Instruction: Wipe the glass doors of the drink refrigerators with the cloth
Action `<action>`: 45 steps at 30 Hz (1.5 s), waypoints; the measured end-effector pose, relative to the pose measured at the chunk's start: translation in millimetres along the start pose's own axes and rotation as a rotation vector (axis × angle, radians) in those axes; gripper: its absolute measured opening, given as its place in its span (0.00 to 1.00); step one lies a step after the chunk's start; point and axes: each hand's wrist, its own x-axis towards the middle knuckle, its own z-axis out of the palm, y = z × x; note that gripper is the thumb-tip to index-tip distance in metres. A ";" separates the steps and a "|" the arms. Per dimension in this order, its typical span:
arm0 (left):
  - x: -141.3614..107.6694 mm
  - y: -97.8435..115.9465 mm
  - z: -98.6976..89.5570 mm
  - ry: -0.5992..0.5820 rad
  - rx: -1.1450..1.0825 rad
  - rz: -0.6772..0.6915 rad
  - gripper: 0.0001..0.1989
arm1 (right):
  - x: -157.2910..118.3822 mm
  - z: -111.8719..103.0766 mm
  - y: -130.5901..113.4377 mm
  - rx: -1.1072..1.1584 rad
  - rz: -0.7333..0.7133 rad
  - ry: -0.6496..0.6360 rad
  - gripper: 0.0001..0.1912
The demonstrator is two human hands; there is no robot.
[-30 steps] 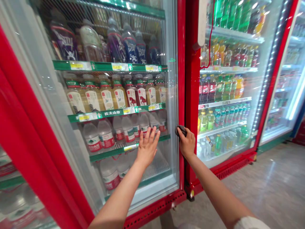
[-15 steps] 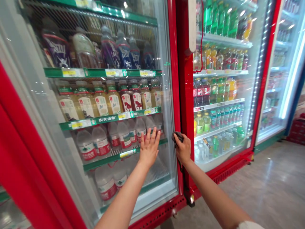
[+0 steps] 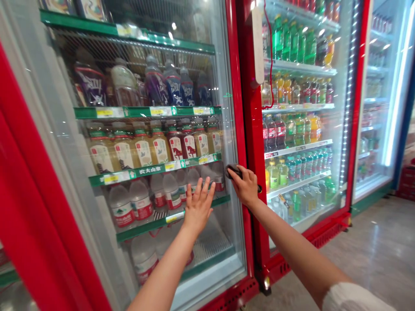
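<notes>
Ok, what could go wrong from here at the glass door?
The dark object in the right grip could slip and fall. The open left grip might smudge the glass door if it is touching; I can't tell. If the door swung, the right grip, near its red frame, could be pinched.

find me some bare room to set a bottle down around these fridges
The bottom shelf has bare wire right of the red-labelled bottles, behind the glass door. The floor is open between the red fridge base and the right sleeve. Crowded: the amber-bottle shelf, its front row packed nearly side to side.
</notes>
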 end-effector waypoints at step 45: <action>-23.0 -45.9 -49.6 0.251 -0.104 0.055 0.46 | 44.8 -25.4 -155.0 1.160 0.500 -0.194 0.38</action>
